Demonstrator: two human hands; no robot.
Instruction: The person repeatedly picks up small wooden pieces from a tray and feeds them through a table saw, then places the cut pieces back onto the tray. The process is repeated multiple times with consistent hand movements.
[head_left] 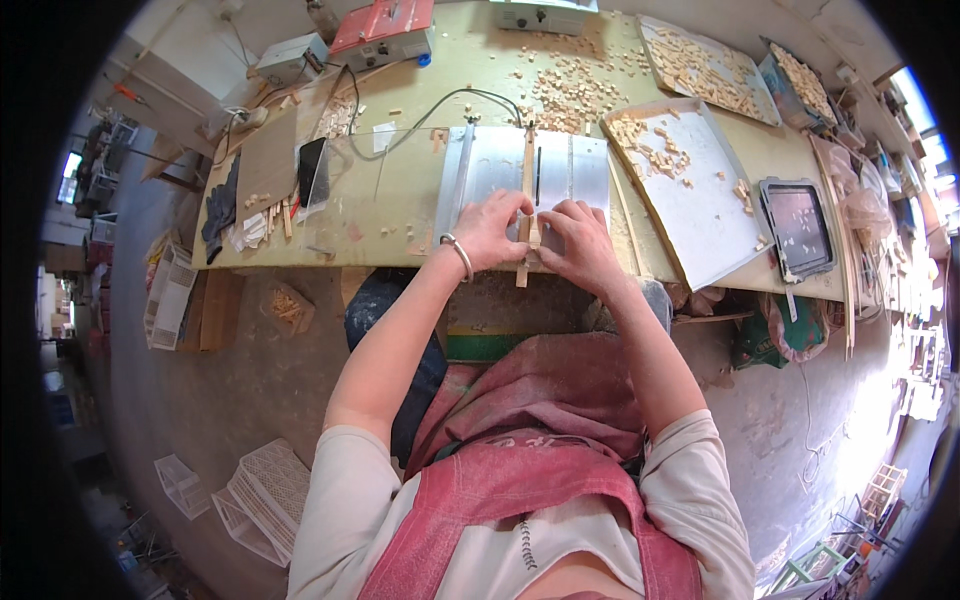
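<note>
A silver metal plate point(487, 165) with a dark narrow slot point(539, 172) lies on the bench in front of me. A narrow wooden strip point(529, 160) runs lengthwise over it, its near end sticking out past the bench edge. My left hand point(490, 230), with a bangle at the wrist, pinches at the strip from the left. From the right, my right hand point(580, 243) closes its thumb and fingers on a small wooden block point(535, 240) at the strip. My fingers partly cover the block.
Small wooden blocks point(570, 92) lie scattered behind the plate. To the right are a white-lined tray point(705, 225) of blocks, another full tray point(705, 68) and a black tray point(800, 230). At left are a phone point(312, 172), a dark glove point(220, 205) and a cable point(440, 97).
</note>
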